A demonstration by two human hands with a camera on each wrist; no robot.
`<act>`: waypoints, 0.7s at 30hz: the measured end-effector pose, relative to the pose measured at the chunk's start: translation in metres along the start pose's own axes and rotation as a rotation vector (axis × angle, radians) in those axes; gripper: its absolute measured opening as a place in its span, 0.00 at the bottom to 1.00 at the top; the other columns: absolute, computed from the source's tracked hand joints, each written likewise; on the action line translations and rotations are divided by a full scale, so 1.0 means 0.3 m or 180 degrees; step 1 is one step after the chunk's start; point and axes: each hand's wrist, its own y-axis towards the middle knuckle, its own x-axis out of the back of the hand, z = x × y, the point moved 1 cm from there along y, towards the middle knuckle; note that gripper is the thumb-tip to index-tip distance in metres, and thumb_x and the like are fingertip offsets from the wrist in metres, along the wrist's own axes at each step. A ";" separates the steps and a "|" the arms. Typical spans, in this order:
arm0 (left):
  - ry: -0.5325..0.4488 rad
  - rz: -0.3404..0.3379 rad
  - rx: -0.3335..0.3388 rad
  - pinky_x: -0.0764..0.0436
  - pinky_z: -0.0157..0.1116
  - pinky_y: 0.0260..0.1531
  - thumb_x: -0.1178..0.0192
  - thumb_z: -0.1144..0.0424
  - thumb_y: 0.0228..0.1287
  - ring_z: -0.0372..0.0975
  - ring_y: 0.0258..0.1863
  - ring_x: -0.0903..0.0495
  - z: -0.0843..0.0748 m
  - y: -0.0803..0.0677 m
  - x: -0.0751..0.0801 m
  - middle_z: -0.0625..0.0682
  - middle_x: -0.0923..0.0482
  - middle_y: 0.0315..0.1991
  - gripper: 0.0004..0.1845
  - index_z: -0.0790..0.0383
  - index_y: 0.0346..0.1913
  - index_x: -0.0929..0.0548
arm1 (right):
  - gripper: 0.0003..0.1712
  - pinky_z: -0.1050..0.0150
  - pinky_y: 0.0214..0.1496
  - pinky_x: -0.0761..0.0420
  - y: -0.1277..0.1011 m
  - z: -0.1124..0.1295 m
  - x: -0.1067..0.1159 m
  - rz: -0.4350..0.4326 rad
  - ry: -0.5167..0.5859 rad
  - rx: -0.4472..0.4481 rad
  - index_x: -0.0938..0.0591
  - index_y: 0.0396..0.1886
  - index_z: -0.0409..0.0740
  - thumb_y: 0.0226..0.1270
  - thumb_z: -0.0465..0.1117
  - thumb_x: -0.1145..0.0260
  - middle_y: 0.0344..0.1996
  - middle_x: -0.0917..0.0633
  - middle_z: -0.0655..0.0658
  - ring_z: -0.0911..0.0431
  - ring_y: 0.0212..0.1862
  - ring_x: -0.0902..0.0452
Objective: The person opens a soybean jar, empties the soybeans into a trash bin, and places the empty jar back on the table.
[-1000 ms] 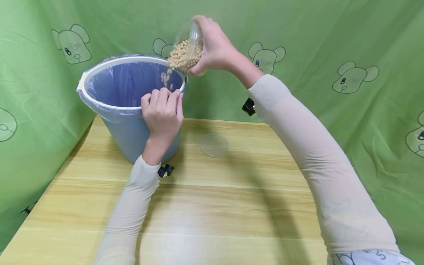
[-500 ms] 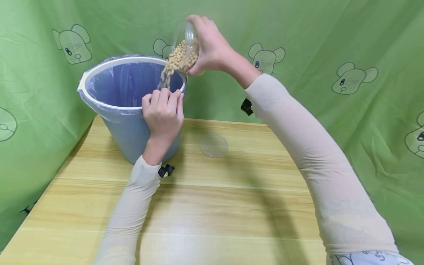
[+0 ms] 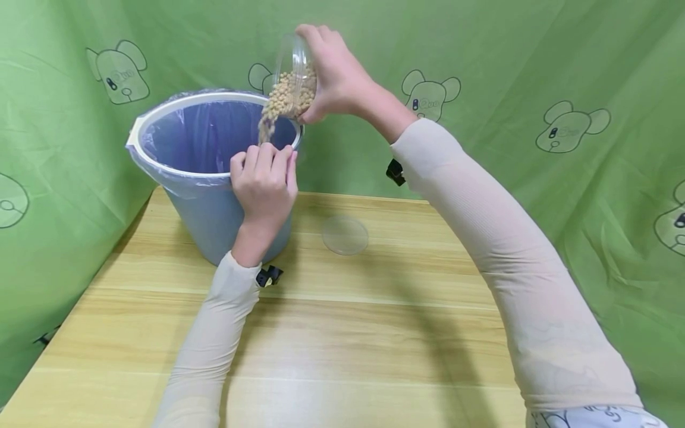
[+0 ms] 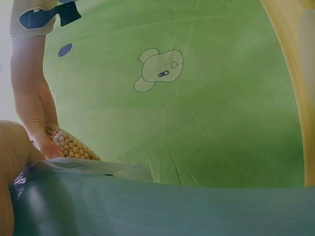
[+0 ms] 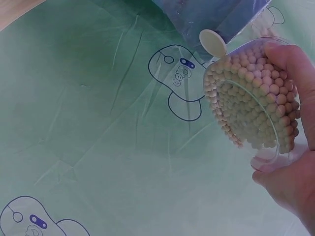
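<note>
While the left hand (image 3: 263,181) gripped the bin (image 3: 214,172) rim, steadying it on the counter (image 3: 374,333), we found the right hand (image 3: 334,74) clasping a tilted jar (image 3: 293,83), beans (image 3: 283,101) spilling into the bin.

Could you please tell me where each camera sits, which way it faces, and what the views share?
Head: above, looking forward and down at the bin, table, lid, both arms.
Left wrist: beside the bin wall, looking at the green cloth; left hand at the edge.
Right wrist: under the right hand, facing the jar.
All show the beans.
</note>
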 end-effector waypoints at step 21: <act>0.0018 -0.0040 -0.0040 0.28 0.45 0.40 0.34 0.63 0.66 0.50 0.30 0.24 -0.008 0.002 -0.001 0.54 0.20 0.27 0.05 0.62 0.35 0.11 | 0.76 0.67 0.78 0.43 0.010 0.022 -0.007 -0.0004 -0.0211 0.0189 0.48 0.81 0.46 0.33 0.51 0.13 0.76 0.38 0.42 0.53 0.77 0.43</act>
